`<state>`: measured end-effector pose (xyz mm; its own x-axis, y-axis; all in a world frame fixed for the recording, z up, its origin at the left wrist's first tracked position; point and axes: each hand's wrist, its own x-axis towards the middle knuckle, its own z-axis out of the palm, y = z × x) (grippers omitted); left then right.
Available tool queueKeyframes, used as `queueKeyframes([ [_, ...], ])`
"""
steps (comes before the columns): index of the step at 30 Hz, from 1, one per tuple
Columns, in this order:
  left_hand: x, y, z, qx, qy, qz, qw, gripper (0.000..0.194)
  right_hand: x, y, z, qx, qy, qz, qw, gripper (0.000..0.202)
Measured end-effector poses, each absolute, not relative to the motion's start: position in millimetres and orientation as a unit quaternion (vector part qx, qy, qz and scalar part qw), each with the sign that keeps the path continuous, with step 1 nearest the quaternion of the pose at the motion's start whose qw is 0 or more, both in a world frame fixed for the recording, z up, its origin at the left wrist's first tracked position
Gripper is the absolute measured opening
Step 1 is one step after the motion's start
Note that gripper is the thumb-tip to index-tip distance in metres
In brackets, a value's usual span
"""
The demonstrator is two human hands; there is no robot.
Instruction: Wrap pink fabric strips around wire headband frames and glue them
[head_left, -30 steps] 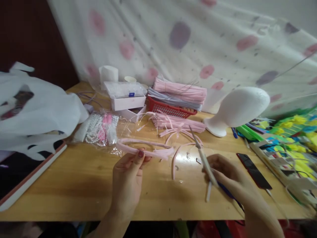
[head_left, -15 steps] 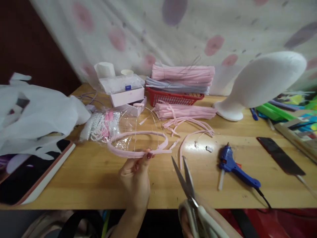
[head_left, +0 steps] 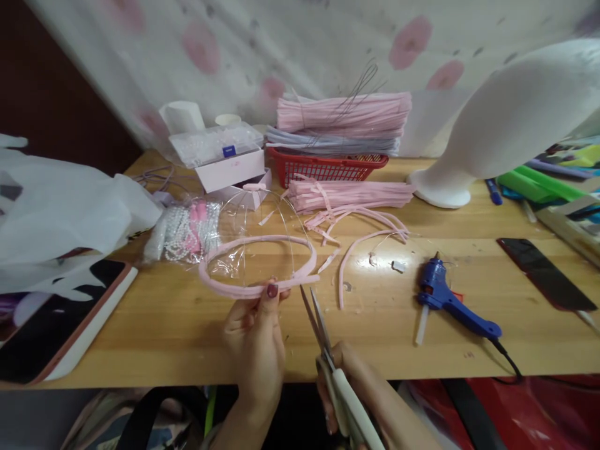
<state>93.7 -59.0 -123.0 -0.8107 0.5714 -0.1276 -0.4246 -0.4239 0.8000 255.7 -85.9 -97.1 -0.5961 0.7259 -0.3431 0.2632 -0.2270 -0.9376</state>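
Observation:
My left hand (head_left: pixel 257 337) pinches the near side of a pink fabric-covered wire ring (head_left: pixel 229 290), with thin bare wires arching up from it to a small pink piece on top. One loose end of the pink strip sticks out to the right of my thumb. Around the pale handles of a pair of scissors (head_left: pixel 323 334), my right hand (head_left: pixel 347 387) is closed. The blades are slightly apart, their tips just below that loose end. Whether the tips touch the strip, I cannot tell.
Behind lie pink strips (head_left: pixel 347 195) and a red basket (head_left: pixel 323 167) holding pink and pale blue bundles. A blue glue gun (head_left: pixel 450 300), a phone (head_left: pixel 546 272) and a white foam head stand (head_left: pixel 506 119) are on the right. Bagged beads (head_left: pixel 187 231) and a white plastic bag (head_left: pixel 70 206) lie left.
My right hand has brought the scissors up and left to the strip's loose end, and the blades have closed partway. My left hand still holds the ring. The view has shifted a little.

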Motion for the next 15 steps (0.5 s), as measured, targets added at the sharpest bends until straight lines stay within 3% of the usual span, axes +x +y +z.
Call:
queueKeyframes([
  [7, 91.4, -63.7, -124.9, 0.065, 0.454, 0.836, 0.3, 0.027, 244.5, -76.6, -107.6, -0.391, -0.673, 0.608, 0.156, 0.029],
  [15, 87.8, -65.9, -122.8, 0.051, 0.45, 0.833, 0.318, 0.029, 241.6, -74.7, -105.4, -0.382, -0.666, 0.627, 0.132, 0.026],
])
